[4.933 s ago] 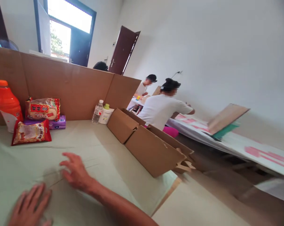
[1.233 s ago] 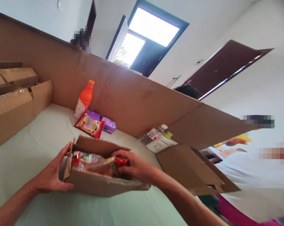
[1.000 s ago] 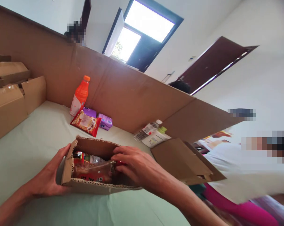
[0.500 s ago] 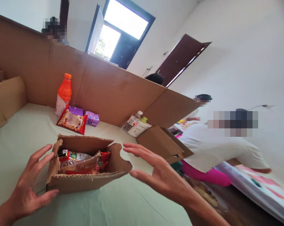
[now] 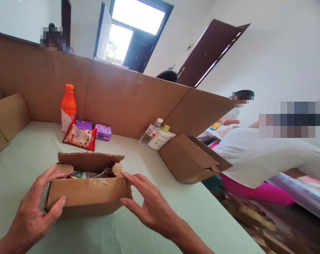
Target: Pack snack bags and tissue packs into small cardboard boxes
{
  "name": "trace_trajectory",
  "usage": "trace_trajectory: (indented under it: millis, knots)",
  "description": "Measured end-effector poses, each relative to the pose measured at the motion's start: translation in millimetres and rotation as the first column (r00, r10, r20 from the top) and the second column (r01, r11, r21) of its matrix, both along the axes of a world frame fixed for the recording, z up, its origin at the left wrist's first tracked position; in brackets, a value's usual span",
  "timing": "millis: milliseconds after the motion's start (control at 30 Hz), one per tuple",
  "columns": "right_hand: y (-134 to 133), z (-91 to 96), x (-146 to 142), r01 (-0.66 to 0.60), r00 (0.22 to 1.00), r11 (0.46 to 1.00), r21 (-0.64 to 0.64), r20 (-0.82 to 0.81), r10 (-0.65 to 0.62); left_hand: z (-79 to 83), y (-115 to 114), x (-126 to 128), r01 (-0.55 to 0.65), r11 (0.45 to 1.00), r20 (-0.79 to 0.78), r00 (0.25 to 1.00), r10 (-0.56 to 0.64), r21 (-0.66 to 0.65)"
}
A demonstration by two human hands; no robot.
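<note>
A small open cardboard box (image 5: 87, 194) sits on the green-covered table (image 5: 162, 218) in front of me, with a red snack packet (image 5: 92, 174) lying inside it. My left hand (image 5: 39, 208) cups the box's left end, thumb on the front wall and fingers at the top edge. My right hand (image 5: 149, 204) rests against the box's right end, fingers spread and fairly straight. The two side flaps are folded in; the far flap stands up.
At the back by a tall cardboard wall (image 5: 117, 98) stand an orange drink bottle (image 5: 68, 107), a red snack bag (image 5: 80, 137), purple packs (image 5: 103, 131), a water bottle (image 5: 150, 132) and a white bottle (image 5: 161, 137). Another open carton (image 5: 191, 158) lies right. More cartons (image 5: 6, 116) sit left. People sit beyond.
My right hand put the snack packet in the box and let go. Both hands lifted off, then came back to the box's ends. The side flaps now fold inward.
</note>
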State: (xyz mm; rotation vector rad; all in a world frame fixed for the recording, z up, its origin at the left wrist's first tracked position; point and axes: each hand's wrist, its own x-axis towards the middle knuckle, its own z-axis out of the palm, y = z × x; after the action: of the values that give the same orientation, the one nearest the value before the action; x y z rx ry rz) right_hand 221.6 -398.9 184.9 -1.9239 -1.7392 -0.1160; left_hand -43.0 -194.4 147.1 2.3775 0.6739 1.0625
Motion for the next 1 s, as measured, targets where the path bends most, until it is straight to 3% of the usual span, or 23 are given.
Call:
trace_trajectory:
  millis: [133, 300, 433, 567, 667, 767, 900, 1000]
  knots:
    - [10, -0.4, 0, -0.01, 1.0, 0.997, 0.081, 0.014, 0.008, 6.2, -1, 4, -0.022, 0.999, -0.019, 1.0, 0.022, 0.027]
    - [27, 1.6, 3, 0.034, 0.984, 0.981, 0.191, 0.166, -0.067, 7.9, 1, 5, 0.008, 0.997, -0.045, 0.999, -0.005, 0.077]
    - [39, 4.1, 8, -0.073, 0.986, 0.978, 0.194, 0.161, 0.041, 10.0, 0, 6, 0.0, 0.994, -0.04, 0.999, 0.005, 0.109]
    - [35, 0.4, 7, -0.169, 0.983, 0.98, 0.105, 0.091, 0.16, 15.0, 0, 10, -0.041, 0.978, -0.007, 0.999, 0.043, 0.205]
    - [24, -10.4, 6, -0.188, 0.98, 0.979, 0.084, 0.085, 0.181, 16.4, 3, 10, 0.092, 0.974, -0.058, 0.995, -0.081, 0.208]
    - [16, -24.2, 8, -0.202, 0.975, 0.975, 0.088, 0.107, 0.193, 14.6, 6, 3, 0.25, 0.964, -0.116, 0.964, -0.239, 0.09]
    - [17, -35.5, 16, -0.216, 0.972, 0.974, 0.063, 0.111, 0.209, 12.5, 19, -6, 0.276, 0.961, -0.186, 0.945, -0.268, 0.018]
    - [25, -36.3, 24, -0.238, 0.967, 0.968, 0.082, 0.112, 0.228, 12.2, 28, -6, 0.365, 0.931, -0.208, 0.91, -0.359, -0.008]
